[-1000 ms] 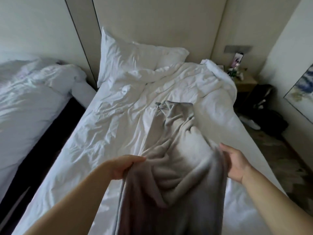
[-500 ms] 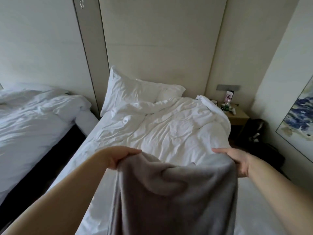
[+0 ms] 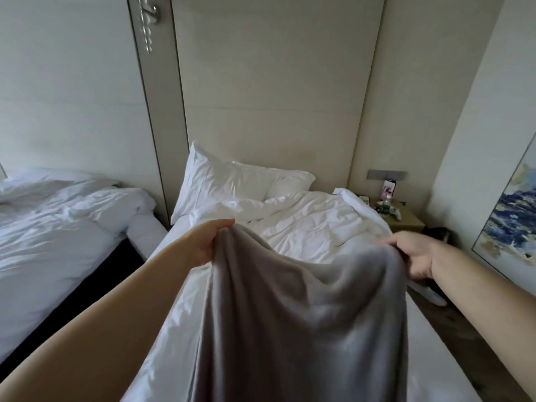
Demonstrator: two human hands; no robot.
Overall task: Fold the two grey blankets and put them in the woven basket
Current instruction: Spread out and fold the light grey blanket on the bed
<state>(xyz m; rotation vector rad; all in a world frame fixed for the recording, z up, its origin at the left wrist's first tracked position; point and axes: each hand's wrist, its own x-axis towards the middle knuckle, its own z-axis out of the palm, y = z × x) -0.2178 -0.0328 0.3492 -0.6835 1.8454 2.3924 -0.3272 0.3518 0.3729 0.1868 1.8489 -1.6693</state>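
Note:
A soft grey blanket [image 3: 301,320] hangs in front of me over the near half of a white bed [image 3: 313,224]. My left hand [image 3: 207,242] grips its upper left corner. My right hand [image 3: 414,256] grips the upper right corner. The top edge sags between the two hands and the cloth falls out of the frame at the bottom. No second grey blanket and no woven basket are in view.
A white pillow [image 3: 232,184] lies at the head of the bed against a beige panelled wall. A second white bed [image 3: 58,224] stands to the left across a dark gap. A small nightstand [image 3: 406,220] with bottles sits at the right, under a framed picture [image 3: 510,227].
Both hands have lifted the blanket off the bed and drawn apart, so it now hangs spread between them. The view has tilted up toward the wall.

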